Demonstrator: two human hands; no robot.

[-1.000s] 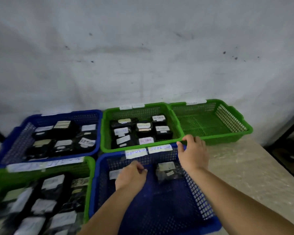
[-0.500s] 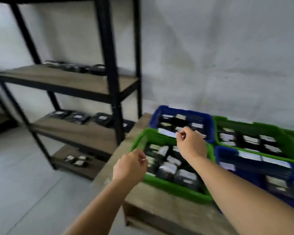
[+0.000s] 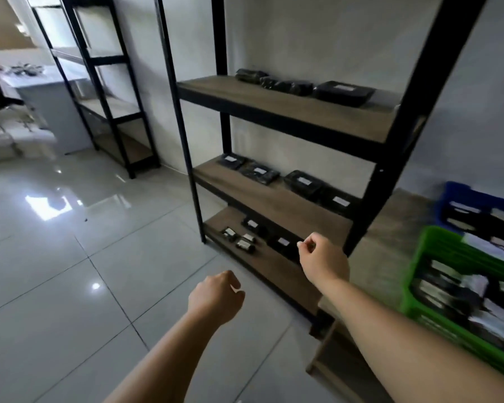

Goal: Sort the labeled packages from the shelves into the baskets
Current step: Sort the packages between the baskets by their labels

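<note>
**Back at the shelves, hands empty**

Once the view had swung off the baskets, it faced the black shelf rack; a second earlier both hands were inside the near blue basket, half a second ago they hung over the green one. Judged from that: last drop done, next pick starting.

Left to right:
- Tiled floor, second rack far left, nothing visible on it.
- Left hand hung over the floor, fingers curled into a loose fist, holding nothing.
- Labeled packages still sat on all three boards: a dark row on top, four on the middle board, several small ones on the bottom board.
- Right hand was out toward the bottom board, fingers curled, thumb and forefinger nearly meeting, empty, just short of the nearest package.
- Green basket and blue basket at the right edge on the wooden table, both holding sorted packages.

Plenty left to sort. Next grab is probably off the bottom board.
</note>
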